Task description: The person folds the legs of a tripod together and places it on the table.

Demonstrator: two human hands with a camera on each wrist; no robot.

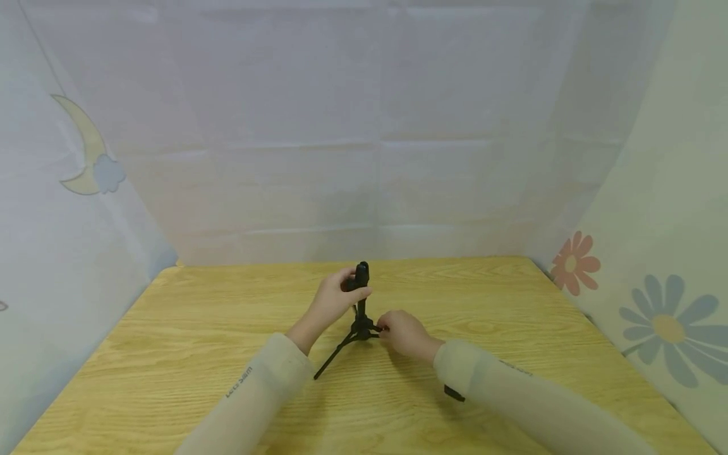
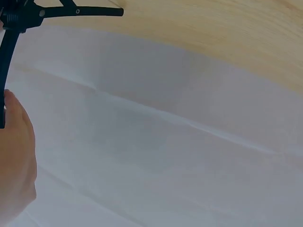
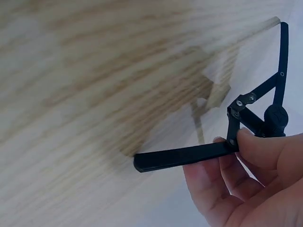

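Note:
A small black tripod (image 1: 362,325) stands upright on the wooden table, its legs splayed. My left hand (image 1: 334,298) grips the upper post, thumb on the near side and fingers behind it. Lower down, my right hand (image 1: 405,335) holds the leg on the right. In the right wrist view, the thumb and fingers (image 3: 227,177) pinch this flat leg (image 3: 184,156) near its hinged brace, and the leg's rounded end sticks out past them. Another leg (image 2: 94,11) extends sideways in the left wrist view, where only part of the left hand (image 2: 18,156) shows.
The wood-grain table (image 1: 227,303) meets a creased pale backdrop (image 1: 296,189) at its far edge. Side sheets carry a printed moon (image 1: 85,136) and flowers (image 1: 668,328). A small black piece (image 1: 454,393) sits under the right sleeve.

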